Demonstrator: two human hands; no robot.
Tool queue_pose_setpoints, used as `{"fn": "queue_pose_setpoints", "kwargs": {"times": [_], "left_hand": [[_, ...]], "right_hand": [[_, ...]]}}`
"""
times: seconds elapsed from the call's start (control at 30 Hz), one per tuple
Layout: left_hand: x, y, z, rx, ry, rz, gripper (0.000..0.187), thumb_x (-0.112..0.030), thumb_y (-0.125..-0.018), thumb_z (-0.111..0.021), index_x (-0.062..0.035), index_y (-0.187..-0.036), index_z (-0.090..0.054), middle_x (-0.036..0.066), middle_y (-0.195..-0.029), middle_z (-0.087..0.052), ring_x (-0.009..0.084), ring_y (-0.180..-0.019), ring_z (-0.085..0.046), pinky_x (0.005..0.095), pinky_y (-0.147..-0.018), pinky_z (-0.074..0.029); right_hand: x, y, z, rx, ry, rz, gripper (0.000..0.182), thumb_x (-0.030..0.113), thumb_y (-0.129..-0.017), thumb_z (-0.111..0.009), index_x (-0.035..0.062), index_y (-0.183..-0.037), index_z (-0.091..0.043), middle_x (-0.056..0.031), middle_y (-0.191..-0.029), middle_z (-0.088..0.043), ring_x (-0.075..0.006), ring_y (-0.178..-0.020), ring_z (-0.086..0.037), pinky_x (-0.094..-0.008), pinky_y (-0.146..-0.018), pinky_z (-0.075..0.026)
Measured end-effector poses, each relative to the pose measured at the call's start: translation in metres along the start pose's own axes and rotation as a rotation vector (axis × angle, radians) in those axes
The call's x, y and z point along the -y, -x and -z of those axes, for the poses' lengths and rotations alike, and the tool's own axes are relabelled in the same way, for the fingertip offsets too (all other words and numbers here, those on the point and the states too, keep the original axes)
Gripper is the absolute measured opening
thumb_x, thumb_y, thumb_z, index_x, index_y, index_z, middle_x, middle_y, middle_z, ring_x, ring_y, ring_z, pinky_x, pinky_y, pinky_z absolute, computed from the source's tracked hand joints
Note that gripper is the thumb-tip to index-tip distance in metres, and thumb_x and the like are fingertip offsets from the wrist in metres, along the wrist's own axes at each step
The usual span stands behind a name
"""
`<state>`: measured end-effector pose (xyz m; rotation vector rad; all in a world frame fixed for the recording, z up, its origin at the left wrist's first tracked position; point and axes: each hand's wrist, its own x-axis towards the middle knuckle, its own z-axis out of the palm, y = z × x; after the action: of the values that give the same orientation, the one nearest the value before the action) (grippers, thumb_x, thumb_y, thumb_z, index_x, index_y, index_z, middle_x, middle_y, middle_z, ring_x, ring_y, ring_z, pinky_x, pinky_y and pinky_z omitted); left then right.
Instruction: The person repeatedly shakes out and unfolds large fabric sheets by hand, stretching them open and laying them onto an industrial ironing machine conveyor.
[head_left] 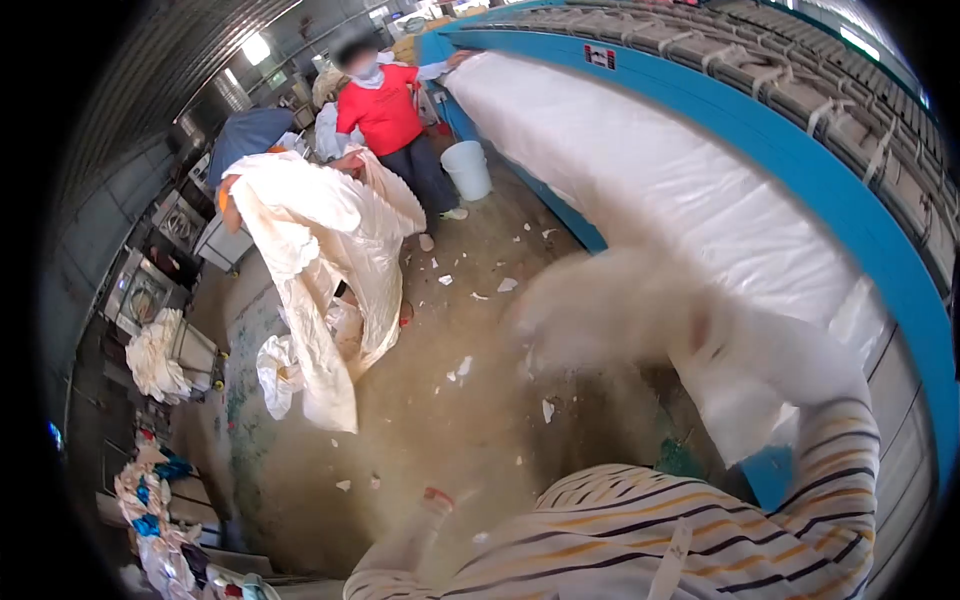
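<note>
My right arm, in a striped sleeve [835, 450] with a pale cover on the forearm, reaches over the front of a long blue machine [840, 230]. Motion smears my right hand [705, 330], so its fingers cannot be made out. A blurred pale cloth [610, 305] sweeps out to the left beside it. White fabric [735, 400] hangs just below, near the machine's edge. Low in the view is my left forearm with a red band [438, 498] at the wrist; the left hand beyond it is too blurred to read. White sheeting [640, 140] covers the machine's sloping front.
A person in a red top [385, 110] stands at the machine's far end by a white bucket [467, 170]. Another person, mostly hidden, holds up a large cream sheet [320, 230]. Scraps [460, 368] litter the floor. Carts of linen [165, 355] stand left.
</note>
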<state>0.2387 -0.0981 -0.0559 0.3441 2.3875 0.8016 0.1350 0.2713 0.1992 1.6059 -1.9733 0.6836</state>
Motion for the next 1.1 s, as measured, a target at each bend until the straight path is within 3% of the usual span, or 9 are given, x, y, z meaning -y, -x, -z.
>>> {"fn": "queue_pose_setpoints", "kwargs": {"times": [0.17,0.5,0.53,0.67,0.77,0.9,1.03,1.07,1.1], "left_hand": [[-0.031,-0.056,-0.022,0.009,-0.093,-0.055,0.036,-0.035,-0.092,-0.054,-0.0109,-0.118,-0.063,0.011,-0.115,-0.064,0.0237,-0.109,-0.059,0.0362,-0.092,-0.046],[-0.027,-0.041,-0.061,0.031,-0.113,0.063,0.037,-0.036,-0.086,-0.057,-0.0137,-0.115,-0.062,0.009,-0.112,-0.062,0.0268,-0.102,-0.058,0.0405,-0.086,-0.046],[-0.030,-0.035,-0.058,-0.040,0.070,0.123,0.030,-0.035,-0.080,-0.067,-0.0148,-0.103,-0.071,0.010,-0.097,-0.071,0.0290,-0.087,-0.067,0.0382,-0.075,-0.054],[0.060,-0.053,-0.106,0.129,0.053,0.020,0.054,-0.042,-0.089,-0.060,-0.0102,-0.132,-0.051,0.014,-0.127,-0.057,0.0289,-0.116,-0.054,0.0384,-0.097,-0.044],[0.066,-0.067,-0.053,-0.008,-0.002,0.168,0.059,-0.042,-0.088,-0.062,-0.0087,-0.134,-0.048,0.016,-0.129,-0.054,0.0303,-0.117,-0.054,0.0383,-0.098,-0.043],[0.100,-0.109,0.065,-0.553,-0.090,0.309,0.066,-0.041,-0.086,-0.065,-0.0068,-0.137,-0.043,0.018,-0.132,-0.052,0.0320,-0.118,-0.053,0.0382,-0.099,-0.042],[0.117,-0.128,0.257,-1.325,0.026,0.293,0.087,-0.041,-0.078,-0.075,-0.0022,-0.142,-0.032,0.025,-0.136,-0.047,0.0359,-0.123,-0.049,0.0388,-0.103,-0.040],[0.098,-0.117,0.317,-1.279,0.146,0.478,0.093,-0.044,-0.076,-0.076,-0.0022,-0.144,-0.028,0.025,-0.140,-0.042,0.0362,-0.126,-0.047,0.0393,-0.106,-0.038],[0.139,-0.125,0.361,-1.417,0.004,0.391,0.099,-0.046,-0.074,-0.077,-0.0008,-0.145,-0.025,0.025,-0.141,-0.040,0.0356,-0.126,-0.047,0.0392,-0.106,-0.038]], "right_hand": [[0.079,-0.050,-0.102,0.434,-0.437,0.145,0.021,0.016,-0.087,-0.057,0.0104,-0.106,-0.065,-0.0061,-0.105,-0.064,-0.0203,-0.098,-0.062,-0.0304,-0.081,-0.051],[0.059,-0.055,-0.098,0.454,-0.581,0.189,0.027,0.022,-0.085,-0.059,0.0104,-0.109,-0.063,-0.0059,-0.109,-0.062,-0.0214,-0.101,-0.060,-0.0300,-0.083,-0.050],[0.055,-0.056,-0.099,0.456,-0.591,0.199,0.027,0.023,-0.085,-0.059,0.0104,-0.109,-0.063,-0.0058,-0.110,-0.062,-0.0215,-0.101,-0.060,-0.0300,-0.083,-0.050],[0.041,-0.071,-0.100,0.473,-0.630,0.262,0.030,0.026,-0.085,-0.060,0.0104,-0.110,-0.062,-0.0057,-0.111,-0.061,-0.0219,-0.102,-0.060,-0.0298,-0.084,-0.050],[0.028,-0.094,-0.101,0.504,-0.640,0.311,0.032,0.028,-0.084,-0.061,0.0104,-0.111,-0.062,-0.0057,-0.113,-0.061,-0.0223,-0.103,-0.059,-0.0297,-0.084,-0.050],[-0.004,-0.141,-0.107,0.568,-0.640,0.358,0.035,0.030,-0.084,-0.062,0.0104,-0.112,-0.061,-0.0056,-0.114,-0.060,-0.0227,-0.104,-0.059,-0.0295,-0.085,-0.050],[-0.063,-0.211,-0.119,0.695,-0.607,0.328,0.038,0.033,-0.083,-0.063,0.0104,-0.113,-0.060,-0.0055,-0.116,-0.060,-0.0232,-0.105,-0.058,-0.0293,-0.086,-0.049],[-0.085,-0.223,-0.129,0.720,-0.608,0.266,0.039,0.033,-0.083,-0.063,0.0104,-0.114,-0.060,-0.0054,-0.116,-0.060,-0.0233,-0.105,-0.058,-0.0293,-0.086,-0.049],[-0.108,-0.229,-0.144,0.730,-0.630,0.170,0.040,0.034,-0.083,-0.063,0.0104,-0.114,-0.060,-0.0054,-0.117,-0.059,-0.0234,-0.106,-0.058,-0.0293,-0.086,-0.049]]}}
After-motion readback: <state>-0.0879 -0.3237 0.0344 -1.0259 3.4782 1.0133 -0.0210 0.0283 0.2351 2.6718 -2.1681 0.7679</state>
